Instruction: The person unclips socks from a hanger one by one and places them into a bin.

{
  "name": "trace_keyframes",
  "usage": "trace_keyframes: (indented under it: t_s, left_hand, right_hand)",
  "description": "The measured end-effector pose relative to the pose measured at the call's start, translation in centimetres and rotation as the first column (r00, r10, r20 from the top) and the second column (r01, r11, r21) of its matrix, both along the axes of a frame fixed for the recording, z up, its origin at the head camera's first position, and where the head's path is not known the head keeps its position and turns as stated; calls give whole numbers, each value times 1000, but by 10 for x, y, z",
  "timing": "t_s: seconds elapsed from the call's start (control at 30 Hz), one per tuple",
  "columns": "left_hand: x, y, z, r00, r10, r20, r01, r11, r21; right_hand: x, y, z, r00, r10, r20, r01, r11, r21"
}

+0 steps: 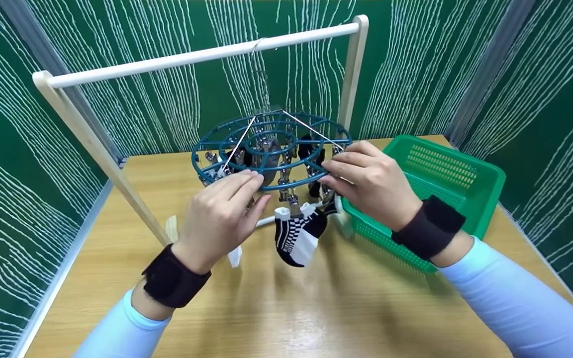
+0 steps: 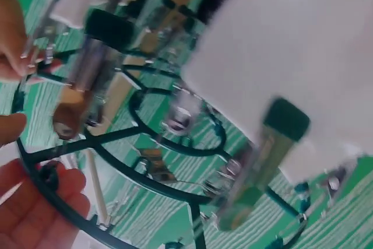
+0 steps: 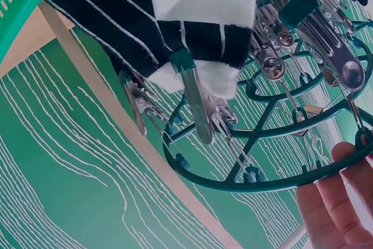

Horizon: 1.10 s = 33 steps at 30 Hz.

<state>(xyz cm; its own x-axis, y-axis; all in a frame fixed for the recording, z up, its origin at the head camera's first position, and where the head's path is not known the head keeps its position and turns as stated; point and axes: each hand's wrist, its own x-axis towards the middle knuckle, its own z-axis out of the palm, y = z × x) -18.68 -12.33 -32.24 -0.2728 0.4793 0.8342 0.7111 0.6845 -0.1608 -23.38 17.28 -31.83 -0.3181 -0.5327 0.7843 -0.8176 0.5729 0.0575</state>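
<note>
A round teal clip hanger [image 1: 291,185] hangs by a chain and hook from a white rail. My left hand [image 1: 222,214] holds its rim at the near left, with thumb and fingers on either side of it in the left wrist view. The right hand [image 1: 373,171] grips the rim at the right, its fingers [image 3: 329,208] bent over the ring. A black-and-white checked sock [image 1: 299,236] dangles from a metal clip below the front rim. Dark socks hang farther back, partly hidden by the ring. A white cloth piece [image 2: 291,45] looms close in the left wrist view.
The white rail [image 1: 202,55] rests on a wooden frame [image 1: 102,159] around the hanger. A green plastic basket [image 1: 495,184] stands at the right, close behind the right forearm. The wooden table [image 1: 286,313] is backed by green walls with white streaks.
</note>
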Motion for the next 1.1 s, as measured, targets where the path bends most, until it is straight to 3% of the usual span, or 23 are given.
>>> trace_keyframes:
  t_s: [0.1,0.27,0.33,0.4,0.57,0.8,1.0,1.1]
  left_hand:
    - [4,3,0,999,-45,-9,45,998,40]
    - [10,12,-3,986,-143,-83,150,984,93]
    - [13,16,-6,982,-175,-72,182,978,105]
    - [16,19,-9,982,-189,-27,191,975,112]
    - [21,28,-19,966,-161,205,139,983,119]
    - [17,38,-28,881,-109,460,59,991,122]
    - [9,41,-28,785,-129,606,28,984,173]
    - [5,42,-26,752,-158,640,28,978,209]
  right_hand:
    - [0,-1,0,1000,-11,5,11,1000,1]
    - [0,-3,2,1000,-17,6,17,1000,-3]
    - [1,-3,3,1000,-17,7,17,1000,-3]
    - [1,-3,4,1000,-18,7,18,1000,1]
    - [2,-3,5,1000,-24,7,24,1000,13]
    - [2,-3,4,1000,-23,7,23,1000,10]
    - [2,-3,4,1000,-21,10,21,1000,12]
    - [2,-2,3,1000,-19,8,19,1000,8]
